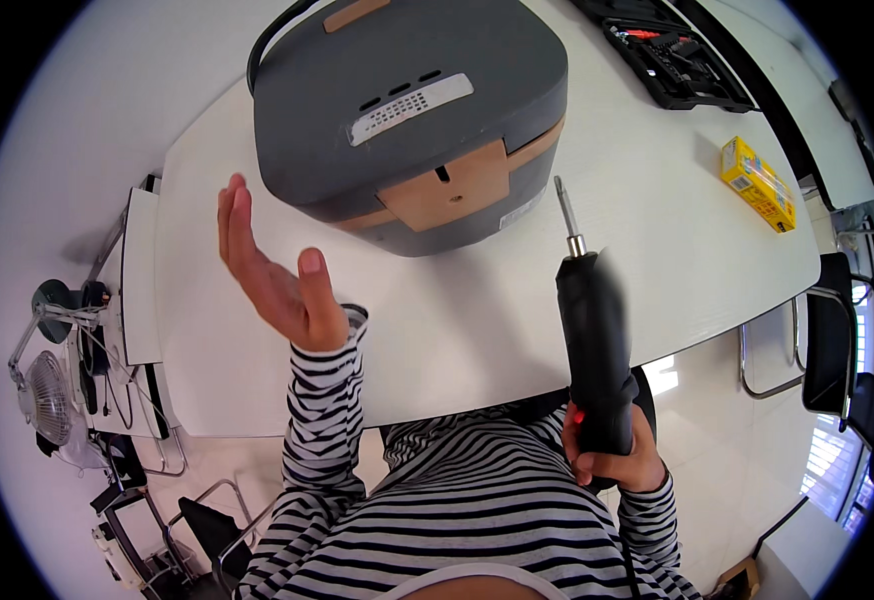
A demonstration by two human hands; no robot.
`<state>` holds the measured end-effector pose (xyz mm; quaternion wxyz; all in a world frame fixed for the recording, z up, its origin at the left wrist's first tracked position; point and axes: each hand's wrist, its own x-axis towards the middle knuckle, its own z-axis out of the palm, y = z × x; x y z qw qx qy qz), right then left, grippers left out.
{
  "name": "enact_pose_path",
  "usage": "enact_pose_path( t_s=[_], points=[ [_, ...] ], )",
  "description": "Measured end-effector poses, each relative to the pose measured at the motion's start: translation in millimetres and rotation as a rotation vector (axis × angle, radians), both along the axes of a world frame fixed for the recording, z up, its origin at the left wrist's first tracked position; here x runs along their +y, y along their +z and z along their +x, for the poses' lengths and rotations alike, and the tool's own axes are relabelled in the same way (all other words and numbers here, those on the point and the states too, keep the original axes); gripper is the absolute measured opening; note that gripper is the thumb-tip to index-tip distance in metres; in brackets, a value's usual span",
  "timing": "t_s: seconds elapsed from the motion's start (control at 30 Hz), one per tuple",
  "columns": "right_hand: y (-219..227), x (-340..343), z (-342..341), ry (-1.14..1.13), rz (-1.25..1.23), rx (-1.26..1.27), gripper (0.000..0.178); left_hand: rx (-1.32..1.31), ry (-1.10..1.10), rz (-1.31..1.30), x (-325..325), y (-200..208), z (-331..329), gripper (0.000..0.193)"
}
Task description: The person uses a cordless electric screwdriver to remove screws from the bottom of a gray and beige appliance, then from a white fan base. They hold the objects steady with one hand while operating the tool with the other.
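A dark grey rice cooker with a tan panel and a carrying handle stands on the white table. My right hand is closed around the grip of a black cordless electric screwdriver, and a small red light glows beside my fingers. Its long bit points away from me, a little right of the cooker and apart from it. To the left of the cooker's near corner, my left hand is raised with fingers and thumb apart, holding nothing.
At the far right of the table lies an open black tool case with bits and sockets. Nearer the right edge is a yellow box. Black chairs stand beyond that edge; a fan is off to the left.
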<state>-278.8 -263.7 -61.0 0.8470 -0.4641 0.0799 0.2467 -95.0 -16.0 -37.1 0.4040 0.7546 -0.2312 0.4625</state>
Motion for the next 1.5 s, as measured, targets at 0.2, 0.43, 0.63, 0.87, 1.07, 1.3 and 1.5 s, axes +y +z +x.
enact_pose_path(
  t_s=[0.2, 0.43, 0.63, 0.87, 1.07, 1.3, 1.5],
  points=[
    [8.2, 3.9, 5.9, 0.012, -0.467, -0.15, 0.032, 0.04, -0.113, -0.097, -4.2, -0.5, 25.9, 0.047],
    [7.1, 4.7, 10.1, 0.049, -0.595, -0.209, 0.037, 0.02, -0.137, -0.088, -4.3, 2.7, 33.7, 0.043],
    [8.2, 8.6, 16.5, 0.052, -0.608, -0.263, 0.037, 0.004, -0.099, -0.014, -7.7, 2.5, 32.3, 0.041],
    [12.1, 13.7, 18.3, 0.06, -0.618, -0.261, 0.037, -0.006, -0.093, -0.019, -8.3, 2.2, 31.9, 0.04],
    [19.9, 20.4, 15.3, 0.019, -0.671, -0.193, 0.038, -0.01, -0.083, -0.016, -8.6, 4.6, 29.2, 0.04],
    [25.6, 27.0, 13.7, 0.002, -0.745, -0.176, 0.036, -0.031, -0.064, 0.021, -7.4, 7.0, 28.3, 0.039],
    [27.5, 28.7, 11.6, -0.003, -0.773, -0.173, 0.036, -0.019, -0.091, -0.017, -7.9, 5.2, 28.0, 0.039]
  ],
)
